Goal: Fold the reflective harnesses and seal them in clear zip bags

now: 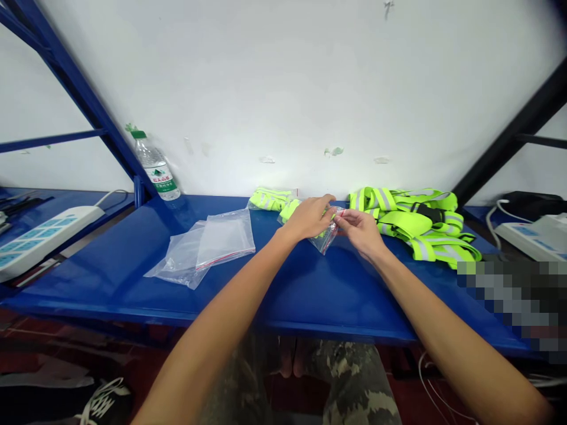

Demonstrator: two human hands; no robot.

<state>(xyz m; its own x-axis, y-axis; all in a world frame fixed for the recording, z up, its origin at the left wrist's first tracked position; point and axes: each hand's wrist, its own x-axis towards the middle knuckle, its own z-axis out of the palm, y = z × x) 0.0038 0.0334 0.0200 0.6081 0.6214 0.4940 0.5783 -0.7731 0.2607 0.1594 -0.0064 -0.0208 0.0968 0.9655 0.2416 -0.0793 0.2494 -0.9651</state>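
Note:
My left hand (311,217) lies over a clear zip bag (325,240) with a folded neon-yellow reflective strap (290,209) inside it. The fingers of my right hand (361,231) pinch the bag's red-lined edge at its right end. Part of the bag is hidden beneath my left hand, whose fingers bend down onto it. Just behind, against the wall, sits another bagged yellow strap (271,199). A heap of loose yellow straps (411,221) with grey reflective stripes and a black buckle lies right of my right hand.
Flat clear zip bags (225,239) overlap on the left of the blue table (133,271). A water bottle (157,168) leans against the wall at the back left. Power strips (48,236) lie beyond the blue metal frame on both sides.

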